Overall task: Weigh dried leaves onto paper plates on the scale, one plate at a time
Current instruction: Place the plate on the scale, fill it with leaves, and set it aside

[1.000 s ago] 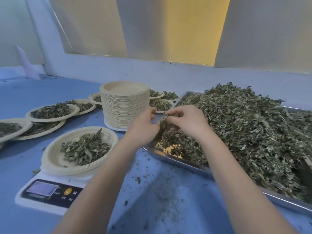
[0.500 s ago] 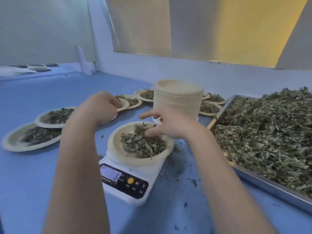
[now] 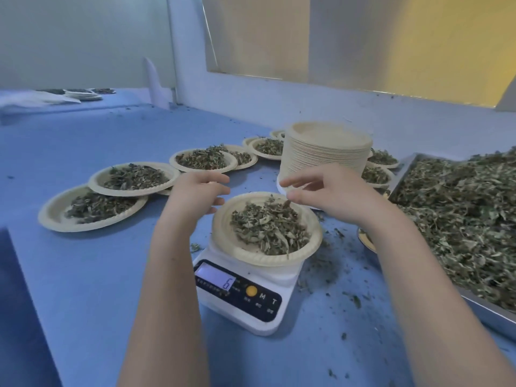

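Weighing is in progress on one paper plate [image 3: 266, 258], which sits on the platform of the white digital scale [image 3: 243, 297] near the middle of the blue table [image 3: 83, 275]. The plate carries a loose mound of dried leaves [image 3: 268, 227], and the scale display [image 3: 216, 279] shows a single digit that reads as 6.

Both hands hover at the far rim of this plate. The left hand [image 3: 195, 194] is at the left side with fingers loosely spread and holds nothing. The right hand [image 3: 329, 191] is above the right side with fingers extended and relaxed, also holding nothing; no contact with the plate is visible.

Work done: at least seven filled plates [image 3: 134, 178] lie on the table to the left of and behind the scale, some overlapping at the rims.

Work left: a tall stack of unused paper plates [image 3: 325, 155] stands just behind the scale, and the metal tray [image 3: 488, 314] at the right is heaped with bulk leaves [image 3: 460, 219]. Judged from this, many portions remain. The present portion appears close to completion, but the target weight is not shown.

Obstructions: the filled plates crowd the space to the left, so the next set-down spot must be chosen with care. Leaf crumbs [image 3: 329, 272] litter the table between scale and tray.
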A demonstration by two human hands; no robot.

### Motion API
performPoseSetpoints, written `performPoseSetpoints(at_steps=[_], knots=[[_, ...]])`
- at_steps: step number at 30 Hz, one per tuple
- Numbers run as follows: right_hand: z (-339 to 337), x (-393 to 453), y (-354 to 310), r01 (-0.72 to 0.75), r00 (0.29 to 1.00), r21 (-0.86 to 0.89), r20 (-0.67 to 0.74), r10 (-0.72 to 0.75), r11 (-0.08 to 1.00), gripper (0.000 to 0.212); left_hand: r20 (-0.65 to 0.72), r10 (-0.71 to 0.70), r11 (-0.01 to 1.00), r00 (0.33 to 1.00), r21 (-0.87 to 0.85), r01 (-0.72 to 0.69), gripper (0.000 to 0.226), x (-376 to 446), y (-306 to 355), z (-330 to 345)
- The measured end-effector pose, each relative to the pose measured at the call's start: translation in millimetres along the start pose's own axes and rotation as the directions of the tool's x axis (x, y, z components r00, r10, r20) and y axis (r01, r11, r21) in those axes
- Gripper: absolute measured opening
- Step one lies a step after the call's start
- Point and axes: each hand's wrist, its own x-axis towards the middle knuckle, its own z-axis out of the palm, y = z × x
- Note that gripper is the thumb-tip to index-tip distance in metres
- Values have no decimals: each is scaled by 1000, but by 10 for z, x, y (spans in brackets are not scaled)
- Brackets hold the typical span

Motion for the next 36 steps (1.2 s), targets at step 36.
performPoseSetpoints(at_steps=[36], knots=[[-8,21,205,-96,989,-95,106,106,991,33,-60,14,991,998,131,-6,20,123,-191,72]])
